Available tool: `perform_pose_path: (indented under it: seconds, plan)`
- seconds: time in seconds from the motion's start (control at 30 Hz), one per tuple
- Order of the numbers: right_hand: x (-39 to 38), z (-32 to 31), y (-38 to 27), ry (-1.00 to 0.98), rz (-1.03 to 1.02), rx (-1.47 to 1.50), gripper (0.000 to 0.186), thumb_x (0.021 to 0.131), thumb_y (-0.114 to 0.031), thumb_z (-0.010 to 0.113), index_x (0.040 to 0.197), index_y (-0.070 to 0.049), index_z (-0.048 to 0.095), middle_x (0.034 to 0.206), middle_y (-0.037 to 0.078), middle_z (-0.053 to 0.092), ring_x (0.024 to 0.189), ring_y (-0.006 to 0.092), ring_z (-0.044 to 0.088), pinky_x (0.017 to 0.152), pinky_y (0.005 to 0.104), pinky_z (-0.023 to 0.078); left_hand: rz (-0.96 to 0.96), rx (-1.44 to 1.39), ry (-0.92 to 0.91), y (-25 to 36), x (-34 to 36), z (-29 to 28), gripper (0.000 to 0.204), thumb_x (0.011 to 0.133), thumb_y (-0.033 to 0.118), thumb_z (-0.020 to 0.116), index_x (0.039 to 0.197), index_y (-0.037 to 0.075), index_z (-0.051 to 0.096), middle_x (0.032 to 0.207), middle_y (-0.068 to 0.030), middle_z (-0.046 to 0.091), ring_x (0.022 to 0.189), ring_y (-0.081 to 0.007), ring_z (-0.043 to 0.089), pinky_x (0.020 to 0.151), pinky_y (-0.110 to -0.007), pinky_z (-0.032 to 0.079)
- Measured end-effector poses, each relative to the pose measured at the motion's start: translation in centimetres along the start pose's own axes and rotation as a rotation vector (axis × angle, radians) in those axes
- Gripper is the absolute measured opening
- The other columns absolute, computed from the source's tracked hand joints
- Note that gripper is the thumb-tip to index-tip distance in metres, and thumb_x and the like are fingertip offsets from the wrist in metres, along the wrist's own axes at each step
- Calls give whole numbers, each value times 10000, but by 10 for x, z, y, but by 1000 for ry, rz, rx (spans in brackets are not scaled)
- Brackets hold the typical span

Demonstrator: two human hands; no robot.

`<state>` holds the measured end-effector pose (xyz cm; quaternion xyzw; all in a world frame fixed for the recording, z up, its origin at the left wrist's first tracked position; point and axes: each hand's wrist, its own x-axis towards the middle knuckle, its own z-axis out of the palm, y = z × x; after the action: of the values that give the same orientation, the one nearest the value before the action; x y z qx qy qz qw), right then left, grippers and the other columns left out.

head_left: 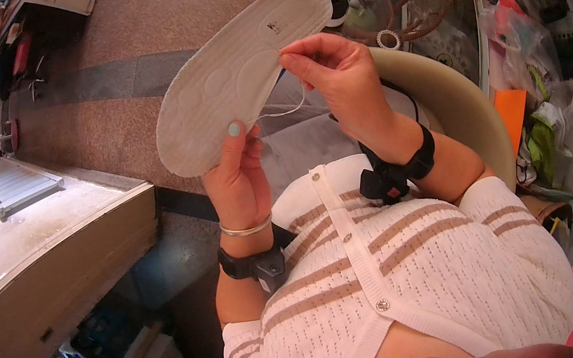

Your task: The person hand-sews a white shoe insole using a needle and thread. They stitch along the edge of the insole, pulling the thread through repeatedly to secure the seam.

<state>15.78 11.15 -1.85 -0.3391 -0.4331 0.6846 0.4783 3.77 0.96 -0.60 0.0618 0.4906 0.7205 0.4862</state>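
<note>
White textured insole [218,76] is gripped by left hand [237,180]; fingers of right hand [349,83] are pinched closed beside white thread [280,114]; stitching seems underway, tightening needed.

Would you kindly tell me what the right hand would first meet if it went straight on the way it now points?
Most likely the cream, textured, elongated insole: the right hand points left toward it, fingertips overlapping its edge in view, though depth is unclear.

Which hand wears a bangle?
The left hand, thumb on the white insole, has the silver bangle; the right hand has only a black wrist strap.
</note>
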Motion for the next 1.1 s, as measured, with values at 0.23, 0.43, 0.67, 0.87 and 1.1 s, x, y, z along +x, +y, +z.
perform_pose_path:
  seconds: [0.23, 0.43, 0.67, 0.87, 1.1]
  plan:
    - [-5, 0, -2, -109, 61, 77, 69, 772, -60, 631, 819, -21, 601, 735, -17, 586, 642, 26, 498, 558, 162, 393, -167, -186, -48, 2, 6, -14, 120, 832, 115, 564, 917, 34, 584, 866, -55, 615, 783, -130, 570, 655, -216, 442]
    - [-9, 1, 7, -333, 173, -55, 66, 770, -33, 608, 834, -19, 599, 711, -19, 565, 620, 22, 476, 510, 165, 372, -214, -334, -133, 5, 9, -15, 132, 830, 109, 562, 927, 22, 582, 896, -86, 615, 810, -138, 566, 660, -220, 458]
    - [-11, 7, 16, -322, 145, -42, 74, 774, -34, 601, 840, 1, 601, 727, -13, 564, 659, 28, 493, 582, 174, 402, -307, -464, -74, 6, 9, -11, 96, 821, 117, 580, 883, 44, 574, 847, -54, 613, 765, -123, 567, 656, -210, 460]
    - [-11, 8, 18, -389, 104, -109, 60, 775, -22, 596, 826, 8, 603, 757, -2, 575, 684, 44, 510, 619, 183, 414, -333, -495, -80, 5, 10, -10, 101, 819, 119, 583, 890, 49, 572, 843, -59, 615, 757, -128, 569, 648, -214, 461]
    - [-7, 9, 12, -380, -109, 202, 79, 795, -30, 584, 869, -1, 584, 823, 38, 572, 646, 89, 534, 624, 207, 445, -340, -542, -78, 2, 13, -13, 110, 819, 116, 579, 900, 41, 573, 843, -57, 617, 741, -131, 573, 654, -220, 466]
